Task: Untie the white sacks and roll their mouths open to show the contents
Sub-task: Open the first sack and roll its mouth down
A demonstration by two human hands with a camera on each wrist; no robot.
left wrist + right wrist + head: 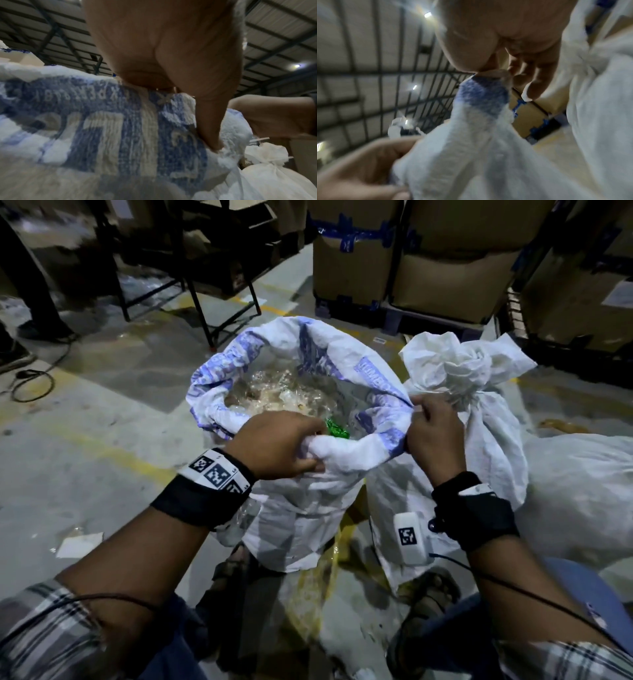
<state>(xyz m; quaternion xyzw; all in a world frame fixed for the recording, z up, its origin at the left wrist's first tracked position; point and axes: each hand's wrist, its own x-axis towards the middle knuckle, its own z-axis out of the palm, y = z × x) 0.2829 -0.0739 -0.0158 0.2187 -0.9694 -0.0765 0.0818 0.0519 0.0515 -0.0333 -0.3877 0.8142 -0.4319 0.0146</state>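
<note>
Sack mouth is the thing to track: the open white sack with blue print stands upright on the floor straight ahead of you, its long axis vertical, mouth facing up at you. Your left hand grips the near rim of that sack, fingers curled over bunched fabric. Your right hand pinches the right side of the same rim, thumb and fingers closed on a fold. Both hands sit on the sack's near-right arc; the far and left rim is out of reach of either, left hand being the nearer to it. The rolled cuff looks uneven, higher at the far side, so I judge the next roll needs you to work round the rim away from you.

Inside that sack: clear plastic packets and one green wrapper just past your left hand.

Counts: one open sack; one tied white sack touching the open sack's right side, knot still closed; a third white sack further right of the open sack, mouth not visible. Two hands, both holding. Stacked cardboard boxes with blue tape stand beyond the open sack, count unclear. A metal stand stands beyond-left of it.
</note>
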